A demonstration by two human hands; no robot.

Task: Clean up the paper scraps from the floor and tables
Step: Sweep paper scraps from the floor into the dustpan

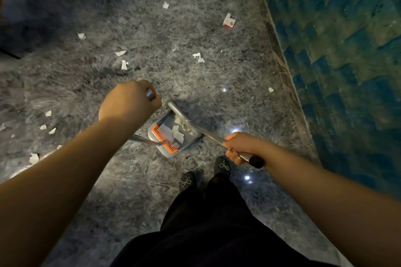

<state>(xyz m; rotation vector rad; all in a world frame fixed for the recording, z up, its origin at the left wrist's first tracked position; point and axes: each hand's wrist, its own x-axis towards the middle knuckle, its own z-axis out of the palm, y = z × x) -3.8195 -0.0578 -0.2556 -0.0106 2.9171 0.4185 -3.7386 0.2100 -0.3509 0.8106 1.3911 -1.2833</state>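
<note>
Head view: a dustpan (171, 134) sat on the floor (195, 84) just ahead of the shoes (221, 166), between the two hands, with white scraps (178, 133) already inside. The left hand (128, 102) was curled round a metal handle top (150, 94); the right hand (237, 145) was wrapped round a second metal pole (195, 127), whose long axis ran from the right hand up-left across the pan. Loose scraps (198, 57) were scattered farther ahead and to the left (46, 125), the left hand judged nearer those. A red-and-white carton (229, 20) lay near the wall (338, 50). The broom head was hidden or blurred; which pole belonged to the pan could not be told. No tables were in view.
</note>
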